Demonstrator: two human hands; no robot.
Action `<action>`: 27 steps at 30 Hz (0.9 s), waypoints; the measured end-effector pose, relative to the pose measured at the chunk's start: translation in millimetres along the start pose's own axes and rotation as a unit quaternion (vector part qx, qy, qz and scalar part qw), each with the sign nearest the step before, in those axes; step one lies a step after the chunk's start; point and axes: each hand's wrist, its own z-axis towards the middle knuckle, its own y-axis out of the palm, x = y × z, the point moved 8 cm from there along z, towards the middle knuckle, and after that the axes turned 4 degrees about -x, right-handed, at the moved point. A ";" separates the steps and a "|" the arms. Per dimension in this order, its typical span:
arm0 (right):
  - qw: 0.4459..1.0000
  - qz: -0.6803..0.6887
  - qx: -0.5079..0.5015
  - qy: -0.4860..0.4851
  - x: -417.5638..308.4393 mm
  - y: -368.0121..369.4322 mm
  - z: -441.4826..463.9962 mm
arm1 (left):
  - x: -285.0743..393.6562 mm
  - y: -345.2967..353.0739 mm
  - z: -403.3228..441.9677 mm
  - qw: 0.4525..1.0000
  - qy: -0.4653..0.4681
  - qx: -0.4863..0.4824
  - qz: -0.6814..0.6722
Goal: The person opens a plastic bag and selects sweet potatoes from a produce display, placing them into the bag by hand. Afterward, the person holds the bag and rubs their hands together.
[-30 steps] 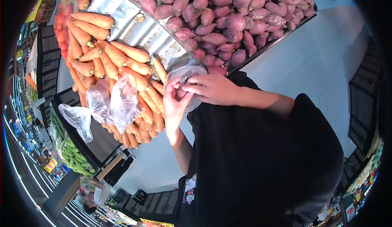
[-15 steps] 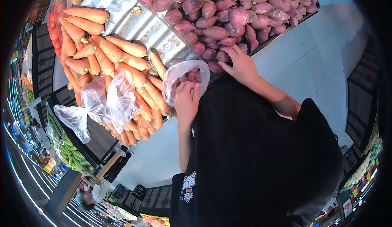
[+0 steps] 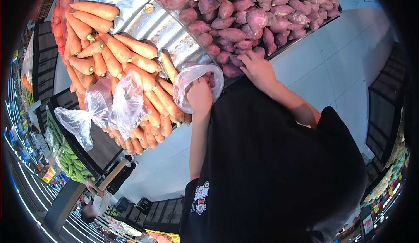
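2 hands [image 3: 200, 96] [image 3: 259, 71], 1 bag [image 3: 180, 87] w/ sw. potatoes [image 3: 212, 79]

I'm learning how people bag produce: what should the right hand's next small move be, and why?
Probably close the right hand around the sweet potato it reaches at the pile's edge. The bag is open close by, with the left hand at its mouth and other sweet potatoes inside.
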 end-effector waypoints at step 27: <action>0.988 0.123 0.082 -0.048 -29.0 -32.0 4.3 | 15.4 -37.0 16.8 0.979 0.053 0.192 -0.049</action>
